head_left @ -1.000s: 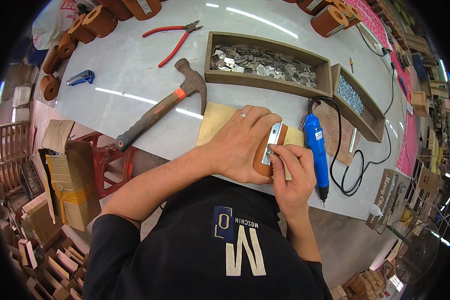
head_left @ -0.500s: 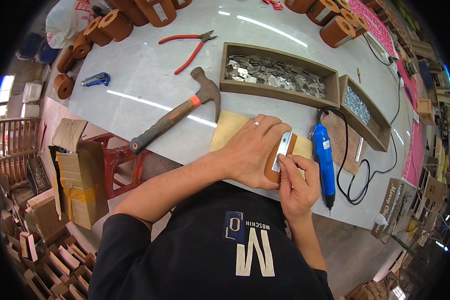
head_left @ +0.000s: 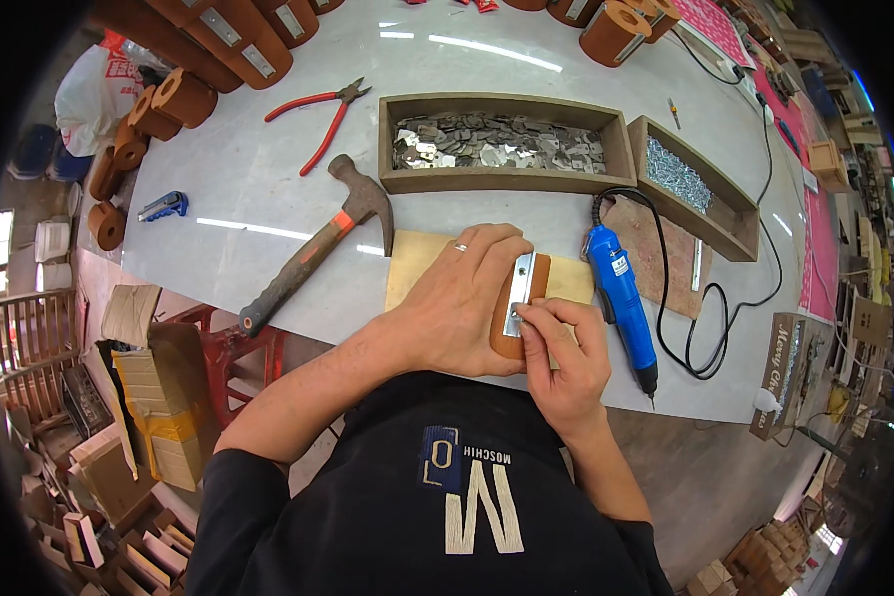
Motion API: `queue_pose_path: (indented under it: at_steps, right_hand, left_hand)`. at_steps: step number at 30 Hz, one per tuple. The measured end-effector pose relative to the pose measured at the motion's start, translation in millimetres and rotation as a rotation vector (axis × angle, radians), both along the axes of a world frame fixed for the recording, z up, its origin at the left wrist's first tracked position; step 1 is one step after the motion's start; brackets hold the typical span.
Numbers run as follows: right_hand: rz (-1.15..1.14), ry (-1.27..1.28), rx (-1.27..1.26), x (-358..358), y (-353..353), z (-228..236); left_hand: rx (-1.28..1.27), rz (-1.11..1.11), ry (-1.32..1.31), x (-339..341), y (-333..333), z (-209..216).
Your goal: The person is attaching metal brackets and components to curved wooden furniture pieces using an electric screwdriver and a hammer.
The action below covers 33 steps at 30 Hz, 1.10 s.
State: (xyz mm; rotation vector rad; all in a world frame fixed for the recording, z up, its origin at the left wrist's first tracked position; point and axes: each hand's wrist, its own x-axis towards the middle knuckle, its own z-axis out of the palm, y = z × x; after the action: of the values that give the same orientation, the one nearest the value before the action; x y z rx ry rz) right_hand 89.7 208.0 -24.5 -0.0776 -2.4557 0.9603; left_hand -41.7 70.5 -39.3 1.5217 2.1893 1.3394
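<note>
My left hand point(head_left: 457, 303) wraps around a short brown cylinder point(head_left: 539, 278) and holds it over a yellowish board point(head_left: 405, 260). A shiny metal plate point(head_left: 520, 288) lies along the cylinder's upper face, with holes or dark spots showing in it. The thumb and fingers of my right hand point(head_left: 574, 363) are pinched together at the lower part of this plate. Whatever sits between those fingertips is too small to make out. Just right of my right hand, a blue electric screwdriver point(head_left: 624, 298) lies with its bit toward me.
A claw hammer point(head_left: 308, 253), red-handled pliers point(head_left: 350, 94) and a blue utility knife point(head_left: 164, 206) lie to the left. Beyond my hands stand a wooden tray point(head_left: 507, 183) of metal plates and a smaller tray point(head_left: 687, 226) of screws. A black cable point(head_left: 671, 348) loops at right.
The view has shifted, so the table's things sit further left in the picture. Both hands keep nearly the same hold, with my right fingertips still at the plate.
</note>
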Motion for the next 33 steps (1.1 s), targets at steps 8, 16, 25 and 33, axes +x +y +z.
queue_pose_path:
  at_steps: [8, 16, 25, 33]
  right_hand:
    - [-0.032, -0.061, -0.174, -6, 12, 10]
    - [-0.436, -0.051, -0.103, -14, 111, 15]
    - [-0.469, -0.708, 0.292, -116, 253, 6]
    - [-0.511, -0.526, 0.27, -92, 259, -9]
  left_hand:
    - [0.024, -0.002, -0.045, -2, 5, -5]
    - [-0.037, -0.035, -0.076, -4, -2, -7]
    - [-0.069, -0.051, -0.08, -2, -3, -5]
    - [-0.115, -0.022, -0.122, -1, 4, 4]
